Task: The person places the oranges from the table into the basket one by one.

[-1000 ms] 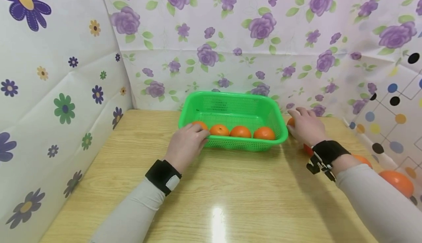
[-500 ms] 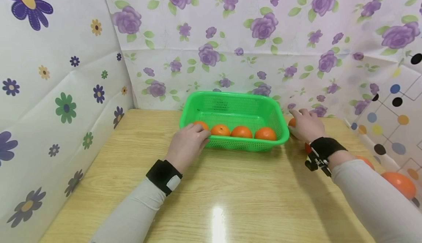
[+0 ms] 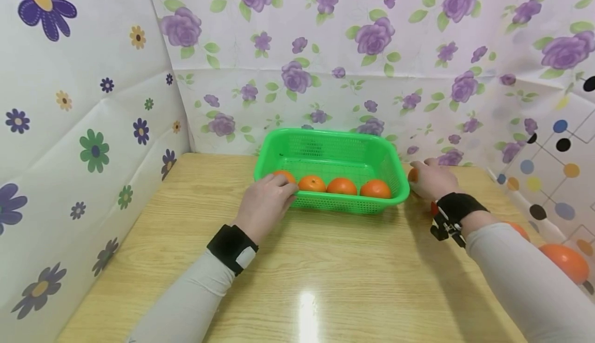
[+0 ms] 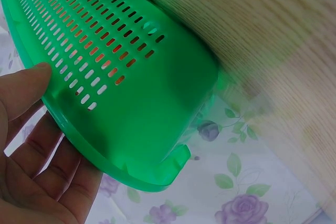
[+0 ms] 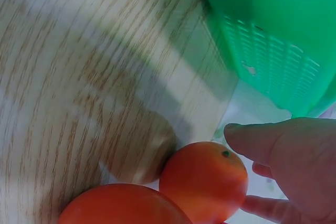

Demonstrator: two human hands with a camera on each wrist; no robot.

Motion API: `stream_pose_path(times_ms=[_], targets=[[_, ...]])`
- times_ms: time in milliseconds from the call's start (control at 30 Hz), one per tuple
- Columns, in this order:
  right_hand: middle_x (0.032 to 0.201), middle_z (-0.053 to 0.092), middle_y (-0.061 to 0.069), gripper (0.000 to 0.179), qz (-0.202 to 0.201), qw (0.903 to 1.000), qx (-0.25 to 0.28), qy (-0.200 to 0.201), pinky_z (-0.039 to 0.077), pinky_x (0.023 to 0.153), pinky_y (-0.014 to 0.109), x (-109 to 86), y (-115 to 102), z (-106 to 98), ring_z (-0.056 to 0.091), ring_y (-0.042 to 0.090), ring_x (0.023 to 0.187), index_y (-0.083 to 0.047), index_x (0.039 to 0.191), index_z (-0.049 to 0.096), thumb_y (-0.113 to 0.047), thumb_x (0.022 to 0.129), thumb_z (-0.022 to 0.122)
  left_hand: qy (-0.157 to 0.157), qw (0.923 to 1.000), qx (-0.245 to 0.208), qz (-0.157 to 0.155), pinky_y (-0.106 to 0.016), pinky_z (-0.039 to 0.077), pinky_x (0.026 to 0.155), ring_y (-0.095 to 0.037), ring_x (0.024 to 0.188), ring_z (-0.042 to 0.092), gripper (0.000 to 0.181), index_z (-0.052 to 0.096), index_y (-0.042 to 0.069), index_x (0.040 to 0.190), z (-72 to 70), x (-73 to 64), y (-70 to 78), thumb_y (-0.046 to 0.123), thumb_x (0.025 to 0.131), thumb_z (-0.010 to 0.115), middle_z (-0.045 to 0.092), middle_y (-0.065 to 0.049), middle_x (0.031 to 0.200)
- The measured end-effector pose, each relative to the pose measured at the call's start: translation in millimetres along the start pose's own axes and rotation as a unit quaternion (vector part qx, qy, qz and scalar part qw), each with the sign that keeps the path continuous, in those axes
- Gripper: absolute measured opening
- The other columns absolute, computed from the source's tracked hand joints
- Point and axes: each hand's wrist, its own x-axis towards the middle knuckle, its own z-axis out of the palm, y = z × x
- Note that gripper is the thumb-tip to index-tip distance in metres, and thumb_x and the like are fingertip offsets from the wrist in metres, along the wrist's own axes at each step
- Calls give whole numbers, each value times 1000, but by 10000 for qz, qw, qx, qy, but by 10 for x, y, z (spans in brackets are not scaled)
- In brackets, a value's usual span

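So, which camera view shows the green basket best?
The head view: it shows the green basket almost whole, inside and rim. The left wrist view gives its perforated side close up; the right wrist view, just a cut-off part.

The left arm [image 3: 186, 296] slants in from the near side of the green basket [image 3: 334, 202], and the left hand [image 3: 266, 202] grips its front rim by the left corner, thumb [image 4: 31, 85] on the outer wall, fingers [image 4: 58, 163] hooked over the edge. The right arm [image 3: 520, 276] reaches past the basket's right end; just beside it the right hand [image 3: 434, 180] arches palm down, its thumb stretched out.
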Motion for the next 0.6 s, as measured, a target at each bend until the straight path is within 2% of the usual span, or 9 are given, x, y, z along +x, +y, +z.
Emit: stream_pose_path(times_ms=[400,600], targets=[[135,41,37,70,-31,9999,-66,-148,46,82,65,72,79,52,53,58,106,1,148,40,-37,94,59,4,10000,72,14,-26,49,80,-17,92,60,9,75,18,95,-6,-4,-3,19,87,77,65,4,96],[124,48,34,60,-110,9999,-82,-39,48,80,62,81,55,120,57,52,98,2,144,46,-29,94,55,1,10000,50,-21,-26,50,80,-17,92,61,10,76,17,96,-9,-4,2,20,87,77,65,4,96]])
